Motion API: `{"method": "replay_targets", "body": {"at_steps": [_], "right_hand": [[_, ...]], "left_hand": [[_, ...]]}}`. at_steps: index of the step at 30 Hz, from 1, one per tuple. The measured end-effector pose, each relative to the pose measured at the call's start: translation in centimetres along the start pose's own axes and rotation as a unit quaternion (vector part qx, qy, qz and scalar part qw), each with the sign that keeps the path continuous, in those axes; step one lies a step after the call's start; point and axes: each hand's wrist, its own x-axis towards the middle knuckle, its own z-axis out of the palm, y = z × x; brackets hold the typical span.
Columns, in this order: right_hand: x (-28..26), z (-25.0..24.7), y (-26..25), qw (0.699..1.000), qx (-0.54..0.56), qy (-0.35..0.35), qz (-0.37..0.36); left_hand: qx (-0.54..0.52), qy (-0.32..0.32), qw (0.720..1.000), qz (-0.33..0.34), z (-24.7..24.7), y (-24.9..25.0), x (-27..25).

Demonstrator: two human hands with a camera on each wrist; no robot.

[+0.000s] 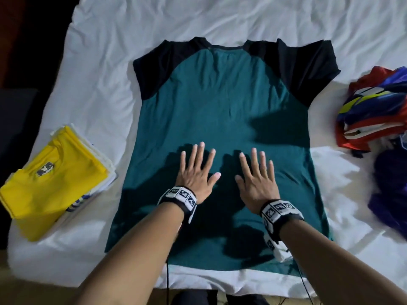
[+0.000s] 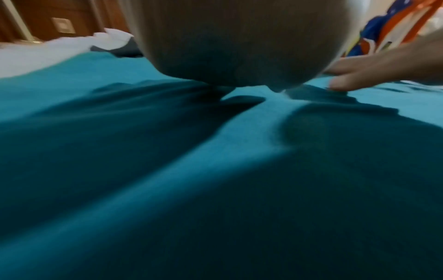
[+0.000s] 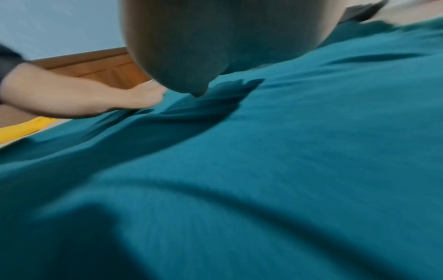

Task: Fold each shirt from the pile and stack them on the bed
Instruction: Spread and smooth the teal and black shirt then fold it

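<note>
Teal shirt (image 1: 220,119) with black sleeves spread flat, unfolded, collar away, hem toward the near edge, on the white sheet of the bed (image 1: 105,40). Left hand (image 1: 195,175) and right hand (image 1: 256,178) lying side by side on the lower middle of the shirt, palms down, fingers straight and spread, thumbs pointing toward each other with a narrow strip of cloth between. Neither grip closed on anything; flat against the fabric only, no cloth pinched or lifted. Black bands with white square markers on both wrists. Seen from the left wrist, blurred: palm low over the teal cloth, shadowed folds beneath, the other hand's fingertips (image 2: 340,83) touching the shirt at right. Seen from the right wrist, also blurred: teal cloth filling the lower part, the left hand (image 3: 143,96) resting on it at left. Stack of folded shirts, a yellow one on top (image 1: 59,181), on the bed just left of the teal shirt. Pile of unfolded shirts (image 1: 376,113) in red, blue, yellow and purple at the right edge of the bed, apart from the teal sleeve.
</note>
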Motion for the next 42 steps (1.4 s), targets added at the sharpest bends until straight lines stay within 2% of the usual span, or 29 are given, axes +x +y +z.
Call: {"method": "replay_targets", "body": {"at_steps": [2, 3, 6, 9, 11, 13, 14, 15, 17, 19, 20, 21, 23, 25, 28, 30, 31, 32, 33, 35, 36, 37, 38, 39, 42], "right_hand": [[2.0, 0.9, -0.6, 0.999, -0.008, -0.015, -0.028], [2.5, 1.3, 0.1, 0.999, -0.016, -0.024, -0.020], [2.9, 1.5, 4.0, 0.997, -0.012, -0.009, 0.073], [3.0, 0.5, 7.1, 0.987, -0.009, -0.004, 0.158], [3.7, -0.2, 7.7, 0.974, 0.003, 0.005, 0.228], [5.0, -1.2, 6.9, 0.960, 0.010, 0.033, 0.276], [6.0, -1.6, 6.0, 0.964, 0.006, 0.053, 0.261], [7.0, -1.9, 4.8, 0.975, -0.001, 0.068, 0.212], [9.2, -1.9, 1.9, 0.996, -0.024, 0.073, 0.048], [11.2, -1.1, -0.5, 0.994, -0.044, 0.055, -0.080], [12.0, -0.7, -0.7, 0.994, -0.045, 0.042, -0.096], [12.6, -0.4, -0.3, 0.995, -0.044, 0.032, -0.085], [13.4, -0.3, 2.2, 0.998, -0.045, 0.041, -0.014], [13.6, -1.0, 5.4, 0.994, -0.048, 0.073, 0.071], [14.0, -2.6, 8.9, 0.982, -0.040, 0.067, 0.173], [15.2, -3.6, 9.0, 0.967, -0.015, 0.076, 0.244], [16.0, -4.0, 8.3, 0.962, -0.011, 0.091, 0.256], [16.9, -4.3, 7.3, 0.966, -0.017, 0.109, 0.233], [17.8, -4.4, 6.0, 0.977, -0.031, 0.121, 0.173], [19.7, -4.2, 2.8, 0.992, -0.057, 0.113, -0.005], [20.6, -4.0, 1.5, 0.989, -0.065, 0.099, -0.083], [21.5, -3.8, 0.6, 0.986, -0.070, 0.082, -0.128], [22.3, -3.7, 0.5, 0.986, -0.072, 0.072, -0.135], [23.0, -3.7, 1.0, 0.989, -0.071, 0.071, -0.109], [23.9, -4.5, 4.7, 0.993, -0.044, 0.100, 0.053]], "left_hand": [[0.023, -0.015, 0.999, 0.021, 0.5, 0.5, 1.8], [0.026, -0.017, 0.999, 0.014, 0.9, -0.3, 2.3], [0.011, 0.003, 0.998, -0.054, 1.6, -5.5, 2.4], [-0.012, -0.013, 0.989, -0.150, 1.1, -11.2, 1.7], [-0.010, -0.035, 0.980, -0.195, 0.2, -12.9, 2.0], [-0.020, -0.020, 0.976, -0.215, -0.8, -12.5, 3.4], [-0.017, 0.013, 0.980, -0.198, -1.4, -11.4, 4.5], [-0.012, 0.049, 0.986, -0.160, -1.9, -9.8, 5.8], [-0.012, 0.088, 0.995, -0.049, -2.5, -5.7, 8.5], [-0.002, 0.069, 0.997, 0.040, -2.4, -2.1, 10.5], [0.008, 0.053, 0.997, 0.058, -2.2, -1.4, 11.3], [0.015, 0.043, 0.997, 0.059, -1.9, -1.6, 11.9], [0.011, 0.058, 0.998, 0.024, -1.6, -4.1, 12.6], [-0.006, 0.073, 0.997, -0.039, -1.6, -7.8, 12.7], [-0.019, 0.076, 0.986, -0.146, -2.2, -12.6, 12.5], [-0.028, 0.077, 0.974, -0.213, -2.8, -13.6, 13.0], [-0.036, 0.085, 0.968, -0.232, -3.2, -13.2, 13.7], [-0.038, 0.104, 0.968, -0.225, -3.8, -12.3, 14.5], [-0.034, 0.124, 0.974, -0.185, -4.5, -10.9, 15.5], [-0.006, 0.130, 0.991, -0.042, -4.8, -7.7, 17.8], [0.006, 0.117, 0.993, 0.023, -4.8, -6.5, 18.8], [0.013, 0.103, 0.993, 0.060, -4.8, -5.8, 19.8], [0.013, 0.092, 0.994, 0.065, -4.9, -6.0, 20.6], [0.006, 0.083, 0.996, 0.043, -4.8, -6.8, 21.2], [-0.010, 0.074, 0.994, -0.081, -5.0, -11.1, 21.8]]}}
